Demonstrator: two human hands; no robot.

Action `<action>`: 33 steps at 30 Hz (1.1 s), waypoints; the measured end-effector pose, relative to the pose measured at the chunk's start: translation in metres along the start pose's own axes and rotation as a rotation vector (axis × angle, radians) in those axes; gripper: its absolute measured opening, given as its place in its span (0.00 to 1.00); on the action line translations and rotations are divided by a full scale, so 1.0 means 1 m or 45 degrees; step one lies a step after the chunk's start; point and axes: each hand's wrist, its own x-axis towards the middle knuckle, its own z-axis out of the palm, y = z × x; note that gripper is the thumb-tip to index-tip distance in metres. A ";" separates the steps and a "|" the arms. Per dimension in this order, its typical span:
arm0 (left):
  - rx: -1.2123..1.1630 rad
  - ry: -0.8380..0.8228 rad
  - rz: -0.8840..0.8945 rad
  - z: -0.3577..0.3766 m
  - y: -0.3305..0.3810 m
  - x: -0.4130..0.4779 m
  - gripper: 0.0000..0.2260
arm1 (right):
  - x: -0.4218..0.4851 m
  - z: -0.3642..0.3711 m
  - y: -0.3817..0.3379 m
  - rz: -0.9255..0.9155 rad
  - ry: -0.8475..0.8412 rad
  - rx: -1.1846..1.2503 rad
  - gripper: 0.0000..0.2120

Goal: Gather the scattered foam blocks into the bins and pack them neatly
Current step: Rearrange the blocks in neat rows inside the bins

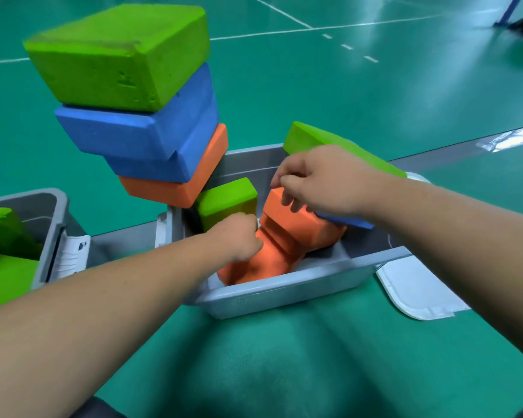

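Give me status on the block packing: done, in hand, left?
Done: the left bin holds green blocks. In hand: the right hand grips the upper orange block in the middle bin; the left hand is at the lower orange blocks, grip unclear. Left: the leaning stack by that bin and the green block across its far rim.

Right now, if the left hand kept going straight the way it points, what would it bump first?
Most likely the orange block in the gray bin. The left hand looks right up against it, though depth is hard to judge.
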 end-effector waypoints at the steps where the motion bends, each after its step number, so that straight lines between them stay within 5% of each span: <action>1: -0.091 -0.007 -0.014 -0.001 0.009 0.000 0.10 | -0.003 -0.008 0.000 -0.028 0.146 0.058 0.11; 4: -0.357 0.044 -0.096 -0.004 0.031 0.006 0.11 | -0.010 -0.030 0.010 -0.064 0.606 0.091 0.11; 7: -0.599 0.187 -0.267 -0.009 0.046 0.017 0.16 | -0.013 -0.045 0.042 0.136 0.796 -0.074 0.11; 10: -0.654 0.315 -0.302 -0.018 0.057 0.027 0.20 | -0.016 -0.046 0.084 0.464 0.642 -0.222 0.17; 13: -0.614 0.294 -0.233 -0.027 0.063 0.036 0.30 | -0.025 -0.040 0.113 0.682 0.461 -0.047 0.24; 22: -0.442 -0.031 -0.104 -0.037 0.076 0.043 0.62 | -0.028 -0.031 0.131 0.749 0.424 0.287 0.30; 26: -0.506 -0.034 -0.038 -0.039 0.090 0.044 0.63 | -0.024 -0.027 0.138 0.913 0.413 0.471 0.50; 30: -0.696 0.014 -0.004 -0.038 0.097 0.049 0.61 | -0.025 -0.026 0.143 0.931 0.314 0.652 0.41; 33: -0.785 0.071 -0.021 -0.042 0.103 0.044 0.55 | -0.026 -0.027 0.151 0.958 0.308 0.715 0.47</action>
